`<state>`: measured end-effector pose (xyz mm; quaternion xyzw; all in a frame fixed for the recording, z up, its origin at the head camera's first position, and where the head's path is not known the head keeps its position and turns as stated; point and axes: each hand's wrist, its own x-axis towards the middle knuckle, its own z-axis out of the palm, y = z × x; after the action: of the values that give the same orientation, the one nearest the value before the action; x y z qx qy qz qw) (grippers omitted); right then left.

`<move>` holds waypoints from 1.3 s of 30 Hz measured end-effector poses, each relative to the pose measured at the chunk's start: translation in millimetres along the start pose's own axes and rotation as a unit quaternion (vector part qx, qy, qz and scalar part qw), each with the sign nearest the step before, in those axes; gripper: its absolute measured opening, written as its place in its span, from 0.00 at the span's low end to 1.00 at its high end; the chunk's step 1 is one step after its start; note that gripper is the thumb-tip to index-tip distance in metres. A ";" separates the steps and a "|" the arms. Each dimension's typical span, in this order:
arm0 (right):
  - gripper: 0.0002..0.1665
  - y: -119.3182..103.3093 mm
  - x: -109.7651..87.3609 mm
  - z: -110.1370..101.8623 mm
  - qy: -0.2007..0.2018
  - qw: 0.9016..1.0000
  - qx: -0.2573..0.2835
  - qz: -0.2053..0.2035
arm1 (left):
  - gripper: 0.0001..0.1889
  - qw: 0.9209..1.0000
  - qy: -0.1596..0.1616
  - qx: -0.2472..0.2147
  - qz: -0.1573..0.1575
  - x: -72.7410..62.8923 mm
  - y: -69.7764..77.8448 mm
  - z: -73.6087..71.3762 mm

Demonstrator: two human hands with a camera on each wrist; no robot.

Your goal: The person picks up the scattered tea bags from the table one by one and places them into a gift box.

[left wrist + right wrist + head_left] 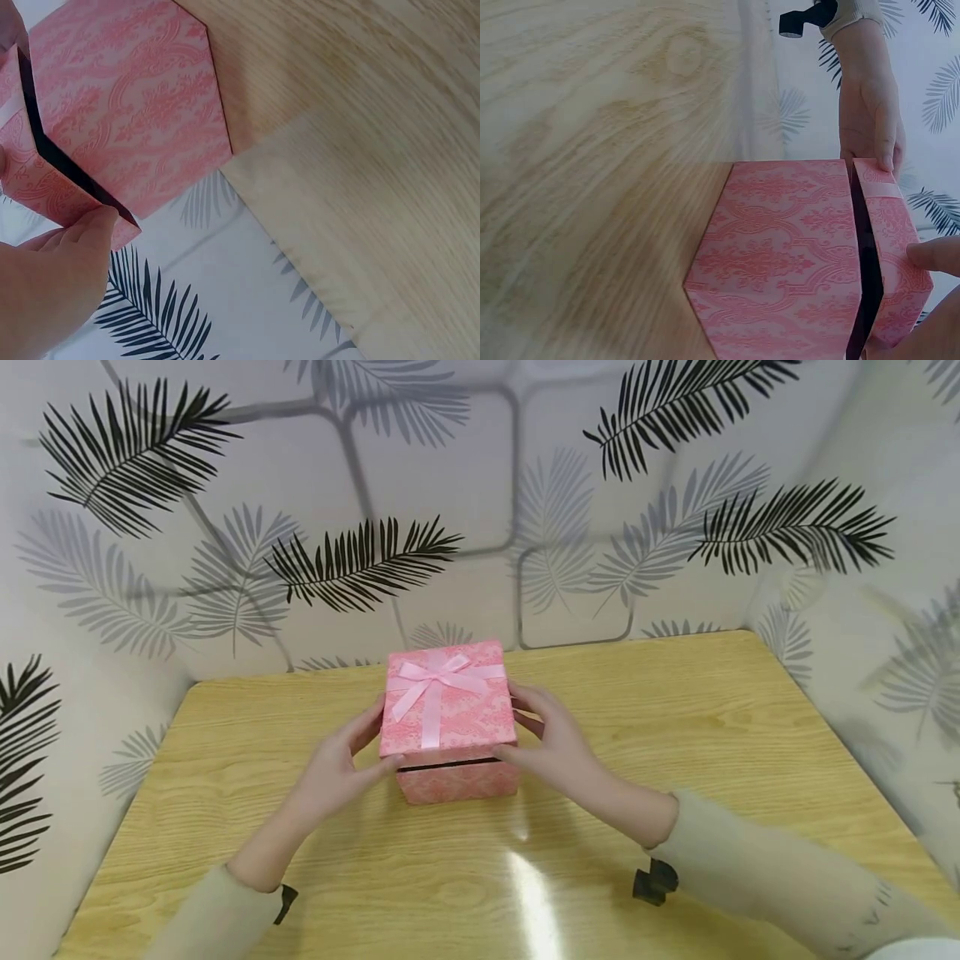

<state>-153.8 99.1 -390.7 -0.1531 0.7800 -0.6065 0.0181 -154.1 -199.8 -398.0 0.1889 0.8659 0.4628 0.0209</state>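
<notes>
A pink patterned gift box stands on the wooden table, its lid [480, 714] raised a little off its base [461, 783]. A light pink ribbon bow [435, 677] is tied across the top of the lid. My left hand [337, 768] grips the lid's left side, thumb at the front corner. Opposite it, my right hand [558, 739] holds the right side, with the thumb on the front edge. Both wrist views show a dark gap between the lid [891, 232] and the base [135, 97].
The wooden table [675, 718] reaches back to a wall covering [442, 485] printed with black and grey leaves. A bright reflection lies on the tabletop in front of the box. Small black devices [656, 882] sit at both sleeve cuffs.
</notes>
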 end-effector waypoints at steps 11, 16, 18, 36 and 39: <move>0.46 9.0 -7.0 -3.9 -0.005 1.000 -0.015 0.019 | 0.42 0.999 0.005 0.019 0.027 -1.3 3.2 7.7; 0.47 8.0 -6.8 -4.3 -0.007 0.999 -0.024 0.026 | 0.42 0.999 0.004 0.034 0.022 -2.5 5.8 8.2; 0.47 7.2 -6.1 -3.9 -0.009 0.999 -0.029 0.029 | 0.43 0.999 0.004 0.041 0.018 -3.4 6.8 8.1; 0.47 16.8 -7.1 -1.3 -0.044 0.997 -0.027 0.055 | 0.43 0.997 -0.018 0.068 0.008 -13.4 -11.8 22.4; 0.48 21.1 -8.9 -1.2 -0.041 0.997 -0.028 0.056 | 0.44 0.997 -0.021 0.069 0.001 -14.0 -13.1 24.7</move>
<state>-150.2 107.2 -411.9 -0.1348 0.8026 -0.5756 0.0794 -140.0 -191.6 -424.6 0.2006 0.8949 0.3979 0.0258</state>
